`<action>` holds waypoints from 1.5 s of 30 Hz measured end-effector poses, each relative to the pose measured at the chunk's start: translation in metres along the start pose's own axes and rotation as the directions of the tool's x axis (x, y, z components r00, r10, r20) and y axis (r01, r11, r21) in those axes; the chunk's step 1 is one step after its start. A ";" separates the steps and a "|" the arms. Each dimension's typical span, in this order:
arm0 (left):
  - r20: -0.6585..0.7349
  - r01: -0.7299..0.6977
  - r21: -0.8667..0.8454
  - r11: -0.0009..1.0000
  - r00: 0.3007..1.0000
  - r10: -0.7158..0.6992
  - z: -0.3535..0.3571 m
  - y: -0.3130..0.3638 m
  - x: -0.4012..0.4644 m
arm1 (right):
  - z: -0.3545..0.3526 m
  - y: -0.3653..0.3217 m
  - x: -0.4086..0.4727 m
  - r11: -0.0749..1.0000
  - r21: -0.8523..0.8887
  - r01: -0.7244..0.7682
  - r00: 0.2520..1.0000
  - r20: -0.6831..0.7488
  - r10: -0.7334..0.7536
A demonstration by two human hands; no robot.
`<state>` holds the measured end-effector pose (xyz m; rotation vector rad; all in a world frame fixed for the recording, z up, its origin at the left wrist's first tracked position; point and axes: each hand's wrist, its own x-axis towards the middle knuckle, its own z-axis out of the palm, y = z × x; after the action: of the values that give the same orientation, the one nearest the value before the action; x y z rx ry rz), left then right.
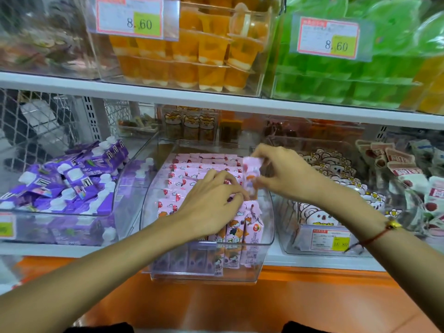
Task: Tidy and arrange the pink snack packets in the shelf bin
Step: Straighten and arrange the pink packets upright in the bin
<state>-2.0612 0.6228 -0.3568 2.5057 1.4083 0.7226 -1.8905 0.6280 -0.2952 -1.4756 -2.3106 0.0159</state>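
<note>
While both hands work inside the middle bin, the entries stand as follows.

Left hand (211, 200): palm down on the rows of pink snack packets (192, 174), fingers curled over the packet tops near the front right of the bin; whether it actually grips one cannot be told.

Right hand (281, 171): raised just above the bin's right side, thumb and fingers pinching one upright pink packet (251, 174) at top and bottom.

Held packet: touching no other packet that can be made out, just beside the left hand's fingertips.

Pink snack packets: lying in overlapping rows from the back of the bin forward; a few stand upright at the front right, pressed against the front wall.

Clear bin (206, 276): on the lower shelf, its front hanging over the orange ledge (312, 277).

Left neighbour: bin of purple pouches (69, 183) with white caps, heaped loosely.

Right neighbour: bin of bear-print packets (336, 169), with a price label (330, 240) on its front.

Far right: red-and-white packets (408, 169).

Upper shelf: orange jelly cups (192, 56) and green packs (360, 68), each bin carrying a price tag reading 8.60.

Right wrist: red cord bracelet (382, 233).
</note>
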 end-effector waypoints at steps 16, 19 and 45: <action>0.309 -0.018 0.062 0.998 0.951 -0.002 -0.016 0.007 0.047 | 0.029 0.003 -0.059 0.930 0.213 -0.298 0.950 -0.032 0.312; 0.334 -0.062 0.123 0.990 0.942 0.017 -0.017 0.008 0.053 | 0.033 0.001 -0.062 0.918 0.289 -0.272 0.956 -0.031 0.293; -0.262 -0.056 -0.680 0.731 0.950 -0.171 -0.017 0.028 -0.027 | 0.019 -0.042 -0.042 0.335 0.937 -0.099 0.884 -0.072 0.463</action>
<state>-2.0597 0.5842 -0.3405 1.8038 1.0125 1.3747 -1.9176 0.5764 -0.3172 -1.0708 -1.2418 0.9473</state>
